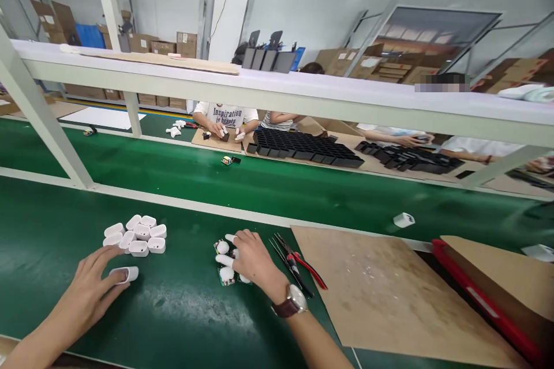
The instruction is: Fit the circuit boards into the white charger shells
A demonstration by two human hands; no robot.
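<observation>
My left hand holds a small white oval plastic housing between thumb and fingers, its open end facing the palm. Just beyond it, several more white housings stand in a cluster on the green work surface. My right hand, with white finger cots and a wristwatch, reaches over several small circuit boards topped with white blobs. Its thumb and index finger are apart above the boards. The fingers partly cover some boards. Right of that hand lie tweezers and red-handled pliers.
A cardboard sheet and a red-edged piece lie to the right. On the green belt rest a white housing and a circuit board. A shelf rail crosses ahead; co-workers sit beyond beside black cases.
</observation>
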